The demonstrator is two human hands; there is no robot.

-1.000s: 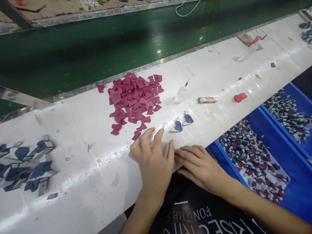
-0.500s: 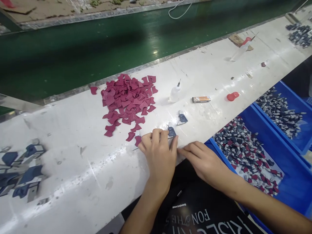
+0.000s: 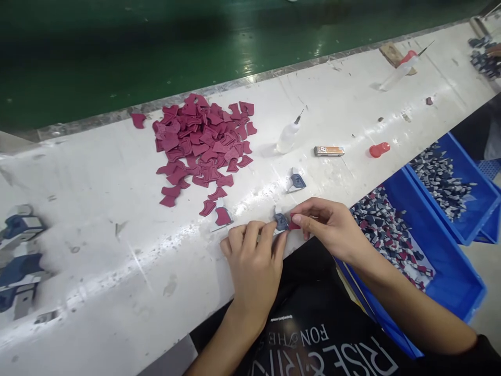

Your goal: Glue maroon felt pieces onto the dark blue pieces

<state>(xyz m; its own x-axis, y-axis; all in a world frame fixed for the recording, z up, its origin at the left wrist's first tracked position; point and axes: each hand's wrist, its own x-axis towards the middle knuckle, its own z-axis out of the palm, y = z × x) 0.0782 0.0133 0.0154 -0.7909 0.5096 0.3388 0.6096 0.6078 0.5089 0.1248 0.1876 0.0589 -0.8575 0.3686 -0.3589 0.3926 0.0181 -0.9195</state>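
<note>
Between the thumb and fingers of my right hand point(image 3: 326, 227) is a small maroon flat piece point(image 3: 294, 221), pinched close beside a blue-and-white plastic part point(image 3: 281, 221). My left hand point(image 3: 252, 258) rests on the table with curled fingers, its index finger and thumb closed at the lower edge of that part. To the left of my fingers lies another part with a maroon face point(image 3: 223, 216). A second blue-and-white part point(image 3: 297, 180) sits farther back on the table. A large pile of maroon pieces point(image 3: 203, 138) is spread behind my left hand.
A needle-tipped bottle point(image 3: 288, 137), an orange-labelled stick point(image 3: 329, 151) and a red cap point(image 3: 379, 150) are on the white table point(image 3: 97, 203). Another needle bottle point(image 3: 399, 72) lies at the back. Blue bins point(image 3: 465, 292) of parts stand at right. More blue-grey parts point(image 3: 21, 269) lie left.
My right hand has lifted and turned, now showing a maroon piece at the blue-and-white part. My left hand has shifted slightly, uncovering the maroon-faced part. The camera view has tilted down.
</note>
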